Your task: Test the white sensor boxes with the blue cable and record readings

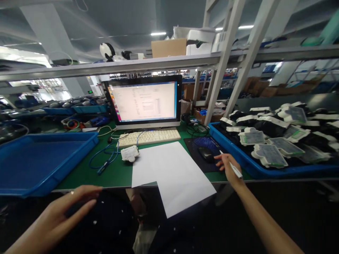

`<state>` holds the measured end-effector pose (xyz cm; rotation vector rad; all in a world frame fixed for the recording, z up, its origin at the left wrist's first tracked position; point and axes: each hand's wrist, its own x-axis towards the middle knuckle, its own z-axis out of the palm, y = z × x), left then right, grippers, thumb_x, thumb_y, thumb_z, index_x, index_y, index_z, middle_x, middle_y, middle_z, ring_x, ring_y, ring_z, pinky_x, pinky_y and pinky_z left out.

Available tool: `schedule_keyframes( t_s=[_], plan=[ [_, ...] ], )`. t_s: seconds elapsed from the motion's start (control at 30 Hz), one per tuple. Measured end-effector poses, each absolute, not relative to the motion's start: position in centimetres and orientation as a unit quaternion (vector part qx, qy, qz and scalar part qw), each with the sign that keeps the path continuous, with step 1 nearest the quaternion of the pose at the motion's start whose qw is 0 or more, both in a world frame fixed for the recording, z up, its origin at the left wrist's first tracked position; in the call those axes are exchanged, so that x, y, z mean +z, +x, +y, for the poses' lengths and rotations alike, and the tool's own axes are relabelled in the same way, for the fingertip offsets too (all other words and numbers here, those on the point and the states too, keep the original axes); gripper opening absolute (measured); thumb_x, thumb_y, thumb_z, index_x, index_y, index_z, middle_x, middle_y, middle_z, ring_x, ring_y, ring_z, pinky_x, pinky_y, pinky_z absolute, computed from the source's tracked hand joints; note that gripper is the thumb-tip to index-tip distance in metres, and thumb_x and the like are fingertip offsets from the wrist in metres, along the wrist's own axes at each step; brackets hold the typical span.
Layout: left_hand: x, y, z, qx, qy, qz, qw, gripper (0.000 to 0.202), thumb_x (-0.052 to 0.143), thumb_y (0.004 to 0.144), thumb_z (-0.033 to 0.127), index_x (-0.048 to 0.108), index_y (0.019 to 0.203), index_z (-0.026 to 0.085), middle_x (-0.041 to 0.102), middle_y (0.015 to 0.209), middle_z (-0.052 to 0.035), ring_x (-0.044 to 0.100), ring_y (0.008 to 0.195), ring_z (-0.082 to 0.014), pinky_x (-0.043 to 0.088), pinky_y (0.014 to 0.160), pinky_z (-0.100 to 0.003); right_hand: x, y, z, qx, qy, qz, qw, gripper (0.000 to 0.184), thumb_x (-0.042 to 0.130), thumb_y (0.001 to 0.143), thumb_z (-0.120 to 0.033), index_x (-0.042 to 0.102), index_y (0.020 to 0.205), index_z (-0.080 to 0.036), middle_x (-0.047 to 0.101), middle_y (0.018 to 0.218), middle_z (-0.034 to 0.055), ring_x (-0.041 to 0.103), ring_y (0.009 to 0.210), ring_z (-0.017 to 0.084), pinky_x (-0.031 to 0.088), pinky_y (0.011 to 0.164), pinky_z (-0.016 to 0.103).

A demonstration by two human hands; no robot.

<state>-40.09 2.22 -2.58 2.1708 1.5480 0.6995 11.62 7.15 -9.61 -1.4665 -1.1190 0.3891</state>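
My right hand (pixel 230 168) holds a white pen (pixel 235 170) beside the black mouse (pixel 206 154), which rests on a dark blue mouse pad (pixel 189 144). Over my lap, near the table's front edge, my left hand (pixel 70 208) hangs with its fingers stretched out and nothing in them. White paper sheets (pixel 169 169) lie between the hands, partly jutting past the table edge. At their upper left corner sits a small white device (pixel 129 153), with a blue cable (pixel 106 165) to its left.
A monitor (pixel 144 102) stands behind a white keyboard (pixel 149 137). On the left is a blue tray (pixel 47 158); on the right, a blue tray (pixel 254 171) heaped with white and black devices (pixel 270 155). A metal shelf (pixel 127 65) crosses above the monitor.
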Motion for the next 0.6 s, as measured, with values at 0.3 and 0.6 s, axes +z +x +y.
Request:
schedule_keyframes(
  t_s=[0.3,0.6],
  plan=[
    [-3.8,-30.6,9.7,0.192,0.863,0.383,0.269,0.026,0.043,0.088,0.036,0.060,0.103,0.022,0.064,0.100,-0.0035,0.060,0.082,-0.0148,0.046,0.075,-0.024,-11.3,9.6,7.3,0.034,-0.652,-0.401,0.643,0.036,0.036,0.085,-0.050,0.048,0.068,-0.020,0.049,0.060,-0.0004,0.040,0.047,0.010,0.034,0.045,0.024],
    [-6.5,-26.0,15.8,0.094,0.911,0.292,0.273,0.008,0.064,0.076,0.023,0.064,0.083,0.018,0.064,0.074,0.0011,0.057,0.063,-0.0110,0.039,0.060,-0.020,-11.3,9.9,7.4,0.026,-0.680,-0.352,0.643,0.024,0.053,0.077,-0.042,0.051,0.084,-0.019,0.052,0.065,-0.0026,0.044,0.048,0.009,0.035,0.047,0.023]
  ],
)
